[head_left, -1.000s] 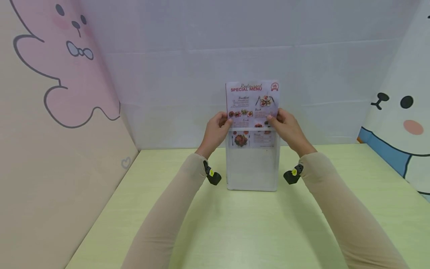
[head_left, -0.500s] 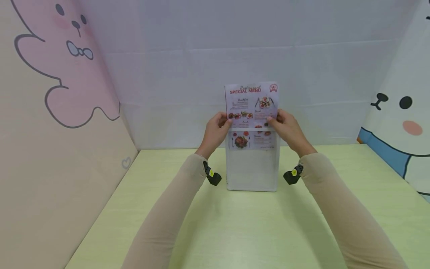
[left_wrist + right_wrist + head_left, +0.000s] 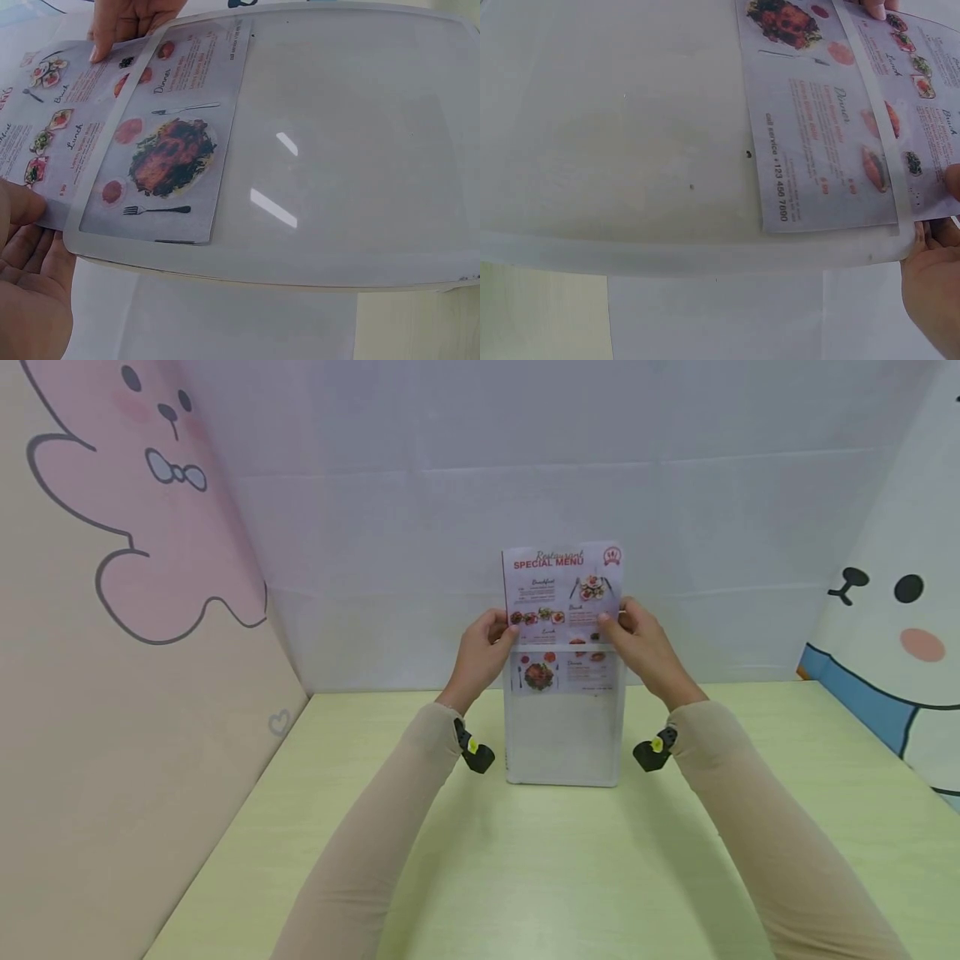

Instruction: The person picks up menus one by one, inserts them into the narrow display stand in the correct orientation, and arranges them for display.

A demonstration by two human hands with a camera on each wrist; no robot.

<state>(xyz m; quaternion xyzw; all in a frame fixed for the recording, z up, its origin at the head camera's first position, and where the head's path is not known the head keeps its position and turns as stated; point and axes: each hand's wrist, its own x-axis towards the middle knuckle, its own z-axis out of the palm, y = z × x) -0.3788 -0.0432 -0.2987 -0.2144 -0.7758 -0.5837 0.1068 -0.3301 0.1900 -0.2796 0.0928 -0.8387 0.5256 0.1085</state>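
A printed restaurant menu (image 3: 540, 602) stands partway inside a white upright display frame (image 3: 562, 743) with a clear front. Its lower part shows through the clear panel, while the upper part sticks out above the frame's top bar. My left hand (image 3: 486, 647) pinches the menu's left edge, thumb in front, just above the bar. On the opposite edge my right hand (image 3: 643, 647) pinches the menu in the same way, its fingers behind the sheet. In the left wrist view the menu's bottom edge (image 3: 211, 225) lies behind the clear panel, slightly slanted.
The frame stands on a pale green table (image 3: 555, 877) near a white cloth backdrop (image 3: 420, 543). A panel with a pink cartoon bear (image 3: 165, 552) rises at the left, and one with a white cartoon bear (image 3: 885, 643) at the right.
The menu has slid down very slightly in the frame since a second ago. My right thumb has shifted a little up and right; the left hand looks unchanged.
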